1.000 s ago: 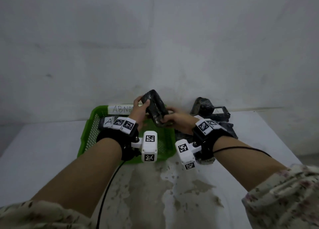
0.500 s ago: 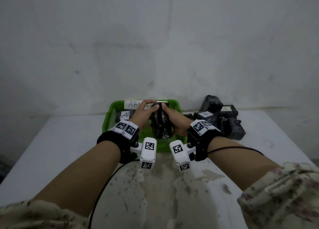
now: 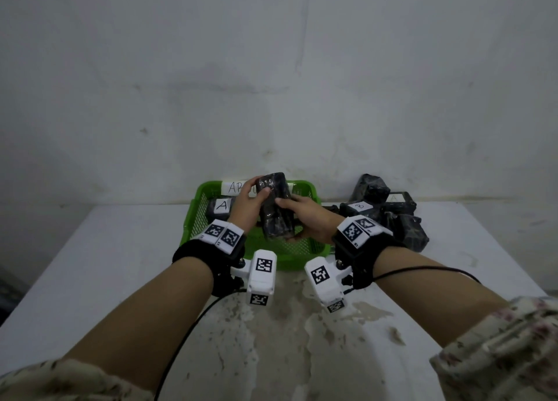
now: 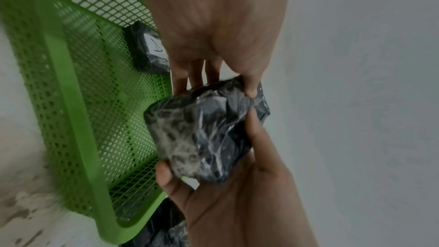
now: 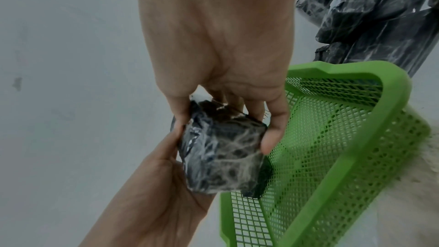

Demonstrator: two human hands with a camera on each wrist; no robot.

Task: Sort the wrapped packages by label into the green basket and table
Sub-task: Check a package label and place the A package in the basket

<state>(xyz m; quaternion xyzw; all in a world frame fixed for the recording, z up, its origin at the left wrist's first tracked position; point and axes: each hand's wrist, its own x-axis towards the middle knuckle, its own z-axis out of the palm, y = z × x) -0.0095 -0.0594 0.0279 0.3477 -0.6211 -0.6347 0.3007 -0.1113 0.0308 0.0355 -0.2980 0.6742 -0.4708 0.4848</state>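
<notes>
A black film-wrapped package hangs on end over the green basket, with no label showing on it. My left hand grips its top end, thumb on the near face. From the right, my right hand holds its lower part. In the left wrist view the package sits between the two hands above the basket's mesh. The right wrist view gives the same grip on the package. Inside the basket, at the far left, lies a package marked A.
A pile of black packages lies on the white table to the right of the basket; one is marked B, one A. A white paper sign stands on the basket's far rim. A wall rises directly behind.
Both hands have carried the package from the basket's right edge to over its middle and turned it from tilted to standing on end. The head view has swung a little.
</notes>
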